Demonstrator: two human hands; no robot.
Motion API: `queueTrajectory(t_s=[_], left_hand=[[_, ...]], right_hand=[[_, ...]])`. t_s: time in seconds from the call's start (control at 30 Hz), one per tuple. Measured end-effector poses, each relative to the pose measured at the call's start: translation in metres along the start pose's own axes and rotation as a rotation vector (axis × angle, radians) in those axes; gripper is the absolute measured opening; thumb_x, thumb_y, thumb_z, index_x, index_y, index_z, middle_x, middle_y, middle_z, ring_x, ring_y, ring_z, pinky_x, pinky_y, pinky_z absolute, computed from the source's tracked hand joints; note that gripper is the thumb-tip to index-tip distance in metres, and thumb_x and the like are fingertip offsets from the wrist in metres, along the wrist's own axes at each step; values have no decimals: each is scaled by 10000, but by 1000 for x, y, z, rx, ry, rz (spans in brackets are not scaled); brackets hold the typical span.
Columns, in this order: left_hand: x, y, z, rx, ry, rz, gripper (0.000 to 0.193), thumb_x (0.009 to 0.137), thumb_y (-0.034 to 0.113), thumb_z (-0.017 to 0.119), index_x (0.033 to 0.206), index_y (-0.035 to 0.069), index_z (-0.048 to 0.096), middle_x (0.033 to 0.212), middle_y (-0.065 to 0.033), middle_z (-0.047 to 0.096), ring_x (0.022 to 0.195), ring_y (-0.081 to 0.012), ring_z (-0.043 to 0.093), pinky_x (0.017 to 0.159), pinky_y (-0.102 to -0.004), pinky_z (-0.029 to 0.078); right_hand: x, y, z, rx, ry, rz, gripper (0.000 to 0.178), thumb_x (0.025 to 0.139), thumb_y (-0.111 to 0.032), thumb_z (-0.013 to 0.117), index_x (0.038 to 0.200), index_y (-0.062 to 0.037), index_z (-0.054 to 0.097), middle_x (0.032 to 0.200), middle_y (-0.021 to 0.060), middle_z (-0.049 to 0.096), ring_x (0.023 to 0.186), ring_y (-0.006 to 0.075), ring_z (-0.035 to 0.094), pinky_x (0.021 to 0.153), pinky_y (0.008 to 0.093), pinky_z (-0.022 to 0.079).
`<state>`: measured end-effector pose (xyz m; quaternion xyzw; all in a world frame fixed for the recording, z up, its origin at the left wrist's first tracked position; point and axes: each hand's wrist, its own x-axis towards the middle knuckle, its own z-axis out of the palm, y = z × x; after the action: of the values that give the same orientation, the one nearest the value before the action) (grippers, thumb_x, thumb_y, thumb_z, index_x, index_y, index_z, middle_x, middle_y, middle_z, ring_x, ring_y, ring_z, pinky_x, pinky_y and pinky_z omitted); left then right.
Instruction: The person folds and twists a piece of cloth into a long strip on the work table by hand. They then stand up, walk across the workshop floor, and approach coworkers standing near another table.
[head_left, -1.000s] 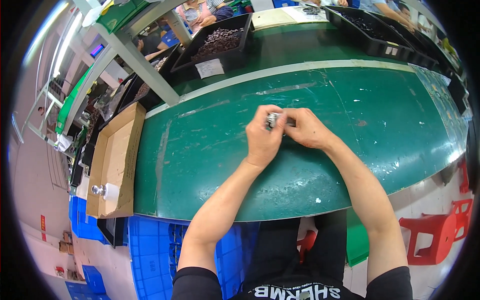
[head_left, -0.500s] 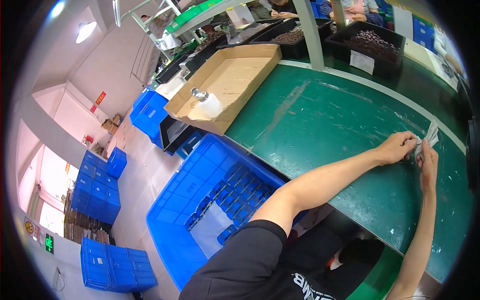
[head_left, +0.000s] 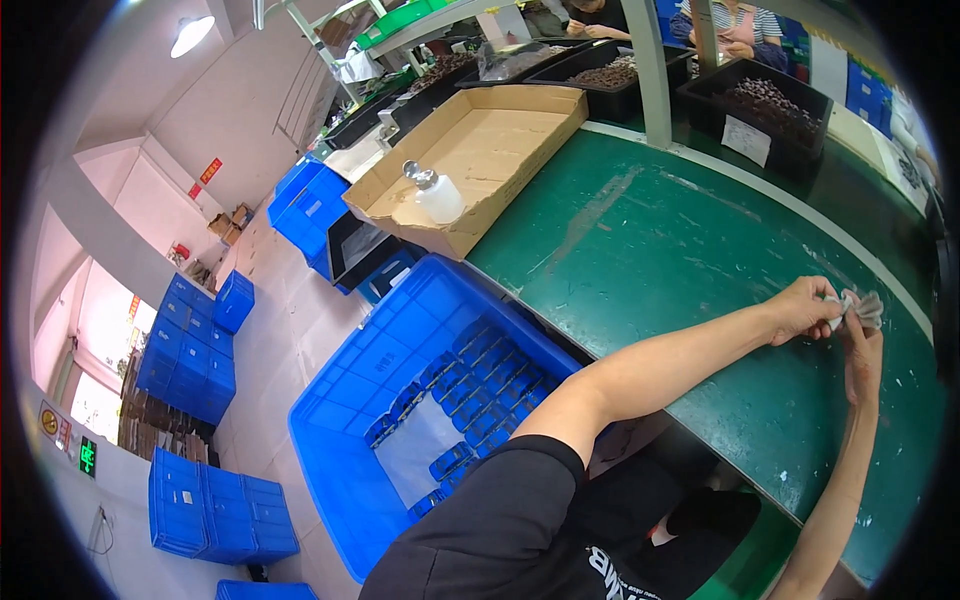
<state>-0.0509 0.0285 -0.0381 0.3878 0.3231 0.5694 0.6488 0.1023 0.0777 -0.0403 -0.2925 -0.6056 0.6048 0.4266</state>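
Above the right part of the green tabletop (head_left: 620,240), both hands meet at a crumpled pale grey cloth (head_left: 868,309). My left hand (head_left: 800,309) pinches its near corner between thumb and fingers. Closed around the cloth from below is my right hand (head_left: 861,352), with folds sticking out past the fingertips. Whether anything small is wrapped inside, I cannot make out. Beneath my left arm stands a large blue crate (head_left: 345,400), holding rows of small blue and black parts (head_left: 490,380) on a pale sheet.
A shallow cardboard tray (head_left: 520,130) sits on the table's far left, with a white pump bottle (head_left: 439,198) in it. Black bins (head_left: 765,110) of small dark parts line the far side, behind a metal post (head_left: 652,80). Stacked blue crates (head_left: 190,350) stand on the floor; co-workers sit beyond.
The view has shifted slightly. The cloth, which stood up above my fingers, is now bunched lower and folded to the right. Both hands stay close together on it.
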Motion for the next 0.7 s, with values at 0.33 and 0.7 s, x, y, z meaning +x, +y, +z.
queueTrajectory(t_s=[0.33,0.7], left_hand=[[-5,4,7,412,50,150,161,776,191,551,803,33,532,648,-13,502,547,-80,431,498,-219,360],[0,-8,8,286,-12,178,273,737,75,552,991,20,468,836,-43,528,717,-109,492,637,-224,409]], right_hand=[[11,17,-28,309,-60,103,286,759,-145,600,1019,-72,505,952,-12,525,835,76,488,742,227,376],[5,10,-18,313,-178,89,226,722,-108,596,920,-90,489,807,-29,483,745,68,472,685,215,378]])
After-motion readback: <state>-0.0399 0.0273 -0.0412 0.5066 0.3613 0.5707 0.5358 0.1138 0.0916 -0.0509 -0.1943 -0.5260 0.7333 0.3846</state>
